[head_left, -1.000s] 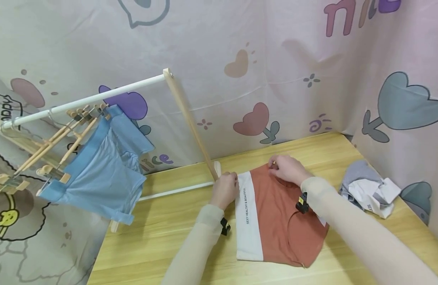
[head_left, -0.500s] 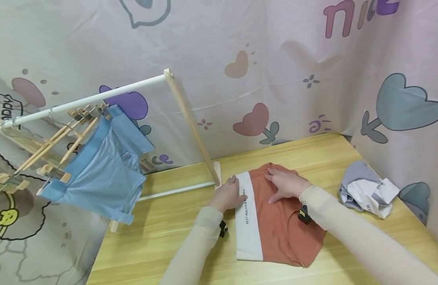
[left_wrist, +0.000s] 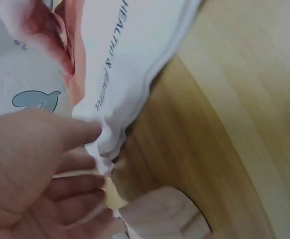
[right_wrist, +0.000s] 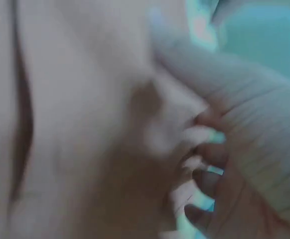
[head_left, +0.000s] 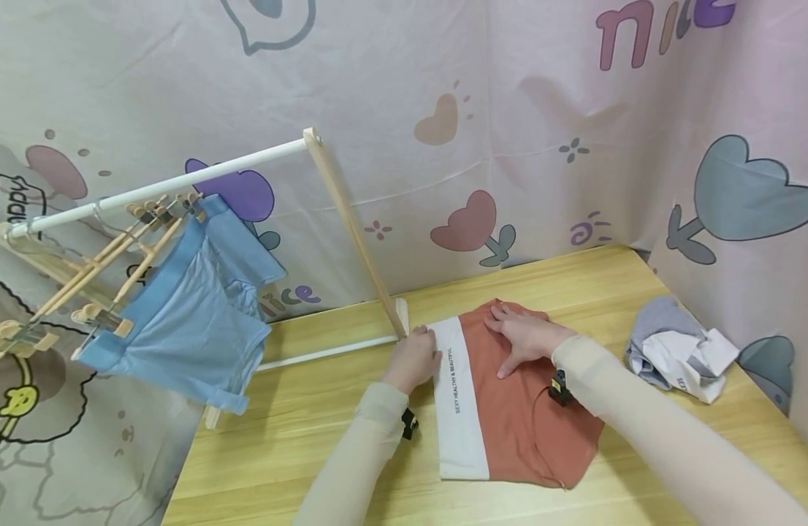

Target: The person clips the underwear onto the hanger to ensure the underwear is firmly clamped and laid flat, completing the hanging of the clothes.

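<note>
Orange briefs [head_left: 509, 431] with a wide white waistband [head_left: 462, 438] lie flat, waistband to the left. My left hand [head_left: 412, 359] pinches the far corner of that waistband. In the left wrist view, the thumb of my left hand [left_wrist: 30, 164] presses on the bunched white fabric, with the other fingers curled behind it. My right hand [head_left: 527, 336] rests on the orange cloth near its far edge, fingers and thumb spread. The right wrist view is blurred and shows my right hand [right_wrist: 254, 124] against the cloth.
Blue boxer briefs [head_left: 193, 307] hang from clip hangers [head_left: 108, 256] on a wood-and-white drying rack [head_left: 358, 226] at the left. A crumpled grey-and-white garment [head_left: 673, 351] lies on the wooden table [head_left: 279, 453] at the right. A printed curtain [head_left: 391, 88] closes off the back.
My right hand has let go of the briefs' far edge and spread out on the cloth. My left thumb moved off the waistband's printed face back to its corner, which is now drawn slightly left.
</note>
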`<state>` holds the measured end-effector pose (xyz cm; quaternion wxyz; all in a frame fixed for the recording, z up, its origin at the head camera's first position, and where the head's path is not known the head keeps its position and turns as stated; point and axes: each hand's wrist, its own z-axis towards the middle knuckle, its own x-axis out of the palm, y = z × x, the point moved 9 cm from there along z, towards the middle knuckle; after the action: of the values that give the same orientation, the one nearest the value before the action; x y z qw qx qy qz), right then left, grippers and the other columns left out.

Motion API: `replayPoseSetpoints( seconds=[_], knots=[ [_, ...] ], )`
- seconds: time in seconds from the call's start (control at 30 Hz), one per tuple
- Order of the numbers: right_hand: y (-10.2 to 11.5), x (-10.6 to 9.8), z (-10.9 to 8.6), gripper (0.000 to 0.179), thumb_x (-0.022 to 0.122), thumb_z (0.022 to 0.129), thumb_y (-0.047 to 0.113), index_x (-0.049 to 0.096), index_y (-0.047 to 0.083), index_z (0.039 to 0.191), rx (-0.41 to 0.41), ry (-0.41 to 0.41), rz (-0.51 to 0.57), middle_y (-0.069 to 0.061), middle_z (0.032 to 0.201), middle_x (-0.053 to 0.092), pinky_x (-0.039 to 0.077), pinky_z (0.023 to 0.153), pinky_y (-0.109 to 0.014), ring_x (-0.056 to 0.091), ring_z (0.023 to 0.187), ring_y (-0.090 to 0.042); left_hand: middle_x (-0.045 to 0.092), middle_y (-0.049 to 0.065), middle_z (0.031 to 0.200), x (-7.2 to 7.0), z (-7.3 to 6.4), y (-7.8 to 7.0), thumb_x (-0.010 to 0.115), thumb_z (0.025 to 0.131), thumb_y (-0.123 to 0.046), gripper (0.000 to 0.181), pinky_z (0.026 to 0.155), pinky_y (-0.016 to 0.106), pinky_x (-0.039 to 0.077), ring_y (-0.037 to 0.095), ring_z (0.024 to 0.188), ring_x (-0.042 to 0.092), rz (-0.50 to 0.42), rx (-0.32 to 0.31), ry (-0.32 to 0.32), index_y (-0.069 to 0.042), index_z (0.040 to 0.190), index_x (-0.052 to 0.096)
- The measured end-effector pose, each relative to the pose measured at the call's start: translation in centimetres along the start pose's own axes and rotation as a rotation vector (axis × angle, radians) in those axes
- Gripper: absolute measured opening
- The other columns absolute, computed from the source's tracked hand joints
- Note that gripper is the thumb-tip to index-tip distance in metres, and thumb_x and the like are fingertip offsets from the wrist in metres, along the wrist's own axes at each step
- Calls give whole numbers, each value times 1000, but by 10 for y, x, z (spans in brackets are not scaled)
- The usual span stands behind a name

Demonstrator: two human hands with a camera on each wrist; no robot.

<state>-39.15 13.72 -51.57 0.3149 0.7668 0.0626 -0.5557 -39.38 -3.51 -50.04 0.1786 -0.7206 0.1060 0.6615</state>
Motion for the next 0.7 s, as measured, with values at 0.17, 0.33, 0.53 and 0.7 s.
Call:
replayPoseSetpoints(
  seconds=[0.17,0.33,0.53,0.7],
  knots=[
    [64,1,-29,52,92,84,34,76,9,127,-186,-67,-27,-11,130,72,57,101,-44,68,116,-23,77,13,127,-7,2,-14,67,104,-11,13,100,39,62,27,117,76,19,238,-135,-7,113,77],
    [131,28,-64,24,92,81,33,79,22,97,-363,-53,-101,12,85,60,45,64,-21,47,71,0,61,16,155,5,3,-15,62,109,-24,35,114,45,53,31,143,61,35,273,-14,-6,138,69],
    [155,61,-77,28,95,74,42,72,30,83,-452,-104,-271,18,76,51,38,56,-20,42,62,1,54,18,161,12,5,-9,64,108,-33,43,108,46,58,33,145,59,96,223,28,-7,143,64],
    [155,70,-81,22,94,77,35,73,29,81,-486,-59,-170,18,76,49,34,57,-13,40,62,5,54,18,161,12,4,-7,65,107,-36,45,110,45,57,31,146,58,106,208,48,-5,140,65]
  ],
)
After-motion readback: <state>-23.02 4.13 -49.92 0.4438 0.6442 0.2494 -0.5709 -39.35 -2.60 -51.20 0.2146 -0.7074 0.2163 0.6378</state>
